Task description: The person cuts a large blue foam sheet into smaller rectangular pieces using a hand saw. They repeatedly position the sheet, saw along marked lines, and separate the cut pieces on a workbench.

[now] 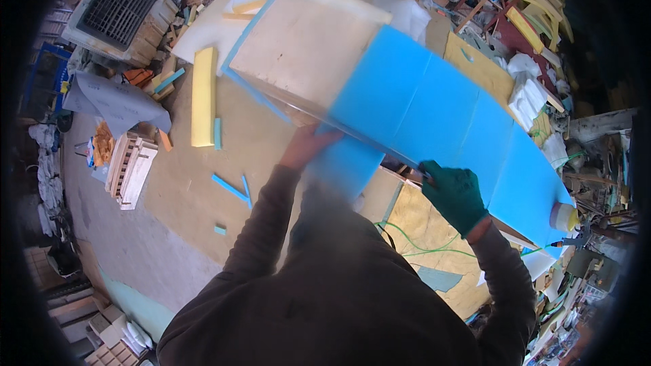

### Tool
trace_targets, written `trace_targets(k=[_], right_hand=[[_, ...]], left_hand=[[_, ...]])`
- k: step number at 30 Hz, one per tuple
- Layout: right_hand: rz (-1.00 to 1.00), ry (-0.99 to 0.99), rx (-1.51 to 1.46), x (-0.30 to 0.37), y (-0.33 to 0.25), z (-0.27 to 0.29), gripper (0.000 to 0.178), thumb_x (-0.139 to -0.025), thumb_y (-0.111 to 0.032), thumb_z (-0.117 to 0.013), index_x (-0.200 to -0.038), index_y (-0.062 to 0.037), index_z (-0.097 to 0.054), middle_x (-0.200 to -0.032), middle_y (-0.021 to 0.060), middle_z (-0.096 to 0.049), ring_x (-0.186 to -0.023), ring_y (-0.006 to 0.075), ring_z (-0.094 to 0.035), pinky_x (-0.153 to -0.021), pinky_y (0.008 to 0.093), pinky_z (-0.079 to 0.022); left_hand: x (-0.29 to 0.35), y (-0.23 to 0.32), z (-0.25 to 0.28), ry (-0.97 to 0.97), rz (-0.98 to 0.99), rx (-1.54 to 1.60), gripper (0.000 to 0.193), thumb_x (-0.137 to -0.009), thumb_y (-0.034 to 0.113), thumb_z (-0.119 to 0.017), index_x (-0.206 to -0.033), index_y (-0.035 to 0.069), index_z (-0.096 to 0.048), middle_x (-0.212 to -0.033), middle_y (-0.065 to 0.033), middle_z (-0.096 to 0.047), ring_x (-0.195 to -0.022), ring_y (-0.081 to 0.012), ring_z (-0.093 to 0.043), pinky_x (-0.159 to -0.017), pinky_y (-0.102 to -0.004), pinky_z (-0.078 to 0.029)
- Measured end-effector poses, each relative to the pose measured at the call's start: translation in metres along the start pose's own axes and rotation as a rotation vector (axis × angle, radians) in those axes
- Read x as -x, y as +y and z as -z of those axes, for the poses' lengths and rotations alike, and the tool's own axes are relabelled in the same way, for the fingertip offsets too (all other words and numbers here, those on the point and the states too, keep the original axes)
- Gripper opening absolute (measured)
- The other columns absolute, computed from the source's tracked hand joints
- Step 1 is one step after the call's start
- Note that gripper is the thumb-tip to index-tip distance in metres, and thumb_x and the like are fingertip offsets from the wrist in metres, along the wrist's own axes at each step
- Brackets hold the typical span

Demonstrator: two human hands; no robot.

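Left hand point(305, 147): bare, at the near edge of the wooden panel point(308, 44), fingers pointing right where a blue flap point(344, 163) hangs below. Whether the fingers pinch or only press, I cannot tell.

Right hand point(456, 196): green glove, fingers curled round a small object point(426, 175), mostly hidden, at the near edge of the blue sheet point(434, 115). The sheet lies over the panel's right part, ahead of this hand and out to its right; faint crosswise lines show on it. Bare tan wood lies ahead of the left hand.

Just below the right hand: green hose point(441, 251) across a yellowish sheet point(427, 220). Left-below of the left hand: blue strips point(231, 188) on the floor point(180, 190).

Farther out: yellow slab point(203, 98) left-ahead of the left hand; tub point(563, 217) to the right of the right hand; slatted piece point(132, 171) well left of the left hand. Farthest, left-ahead: a pale grilled unit point(119, 10).
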State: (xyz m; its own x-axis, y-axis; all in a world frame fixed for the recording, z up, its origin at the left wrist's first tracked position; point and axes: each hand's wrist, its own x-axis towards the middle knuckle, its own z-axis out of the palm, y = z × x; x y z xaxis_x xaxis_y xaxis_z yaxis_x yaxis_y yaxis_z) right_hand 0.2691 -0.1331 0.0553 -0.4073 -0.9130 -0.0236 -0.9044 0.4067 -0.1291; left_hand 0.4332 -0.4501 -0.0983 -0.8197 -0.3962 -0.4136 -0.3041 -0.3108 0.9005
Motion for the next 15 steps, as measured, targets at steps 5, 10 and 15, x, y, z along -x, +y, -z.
trace_targets(k=[5, 10, 15], right_hand=[[-0.021, -0.067, 0.257, 0.068, 0.037, 0.01, 0.023, -0.095, -0.013, -0.075, -0.118, -0.0144, -0.074, -0.077, 0.0059, -0.072, -0.07, 0.0255, -0.075, -0.064, 0.0393, -0.054], [-0.084, 0.029, -0.285, 0.141, 0.051, 0.004, 0.018, -0.092, -0.012, -0.077, -0.11, -0.0087, -0.078, -0.092, 0.0104, -0.078, -0.068, 0.0268, -0.074, -0.061, 0.0375, -0.056], [-0.578, 0.016, -0.856, 0.18, 0.046, -0.017, 0.015, -0.099, -0.014, -0.073, -0.109, -0.0031, -0.077, -0.089, 0.0063, -0.078, -0.063, 0.0157, -0.071, -0.056, 0.0318, -0.053]], left_hand=[[0.015, -0.008, 0.033, -0.012, 0.004, -0.11, 0.036, -0.101, 0.025, -0.082, -0.126, -0.001, -0.079, -0.106, -0.0048, -0.08, -0.09, -0.0121, -0.073, -0.084, -0.0297, -0.06], [0.073, 0.021, 0.063, 0.042, 0.001, -0.126, 0.032, -0.102, 0.026, -0.082, -0.121, 0.001, -0.079, -0.108, -0.0051, -0.08, -0.095, -0.0122, -0.074, -0.088, -0.0309, -0.06], [0.091, 0.088, 0.029, 0.042, -0.152, -0.128, 0.024, -0.105, 0.019, -0.078, -0.122, 0.002, -0.076, -0.109, -0.0041, -0.079, -0.097, -0.0108, -0.073, -0.088, -0.0306, -0.06]])
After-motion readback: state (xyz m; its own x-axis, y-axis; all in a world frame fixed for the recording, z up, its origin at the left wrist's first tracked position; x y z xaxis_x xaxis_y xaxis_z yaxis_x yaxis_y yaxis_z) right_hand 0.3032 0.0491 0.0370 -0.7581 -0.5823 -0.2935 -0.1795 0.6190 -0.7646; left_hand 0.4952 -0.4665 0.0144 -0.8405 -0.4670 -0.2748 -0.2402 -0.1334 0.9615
